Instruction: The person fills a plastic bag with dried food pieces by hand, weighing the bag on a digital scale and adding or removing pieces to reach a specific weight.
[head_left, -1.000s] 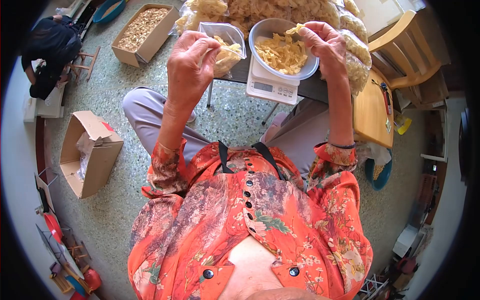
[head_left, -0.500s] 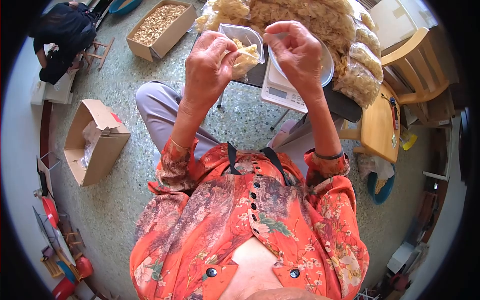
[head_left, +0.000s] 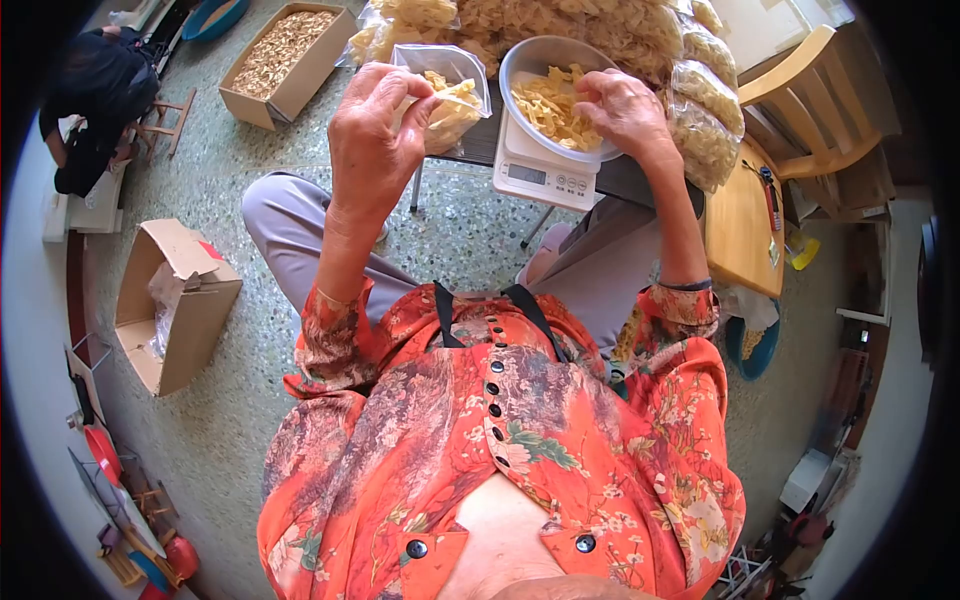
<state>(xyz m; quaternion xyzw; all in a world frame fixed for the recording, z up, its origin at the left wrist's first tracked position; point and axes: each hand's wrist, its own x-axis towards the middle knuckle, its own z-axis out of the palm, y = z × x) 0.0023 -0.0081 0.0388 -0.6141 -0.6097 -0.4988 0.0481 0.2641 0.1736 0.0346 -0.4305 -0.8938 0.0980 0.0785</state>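
My left hand [head_left: 378, 130] pinches the edge of a clear plastic bag [head_left: 474, 66], which stands with its mouth open. Pale yellow dried slices [head_left: 448, 125] lie inside the bag, some near its opening. My right hand [head_left: 630, 110] is at the right side of a translucent bowl [head_left: 512, 62], its fingers curled down onto the dried slices [head_left: 552, 105] in it. The fingertips are partly hidden, and they appear closed on some slices. Under the bowl sits a white digital scale [head_left: 545, 180], whose display reading is too small to make out.
Filled bags [head_left: 703, 125] of dried slices are heaped behind the bowl. A wooden chair [head_left: 745, 225] stands at right. On the floor at left are a cardboard box [head_left: 190, 330] and, farther back, a box of brown pieces [head_left: 262, 105]. A person in dark clothes [head_left: 100, 90] is at far left.
My right hand has moved from beside the bag's mouth, right and down into the bowl. My left hand keeps hold of the bag. The whole view has shifted slightly.
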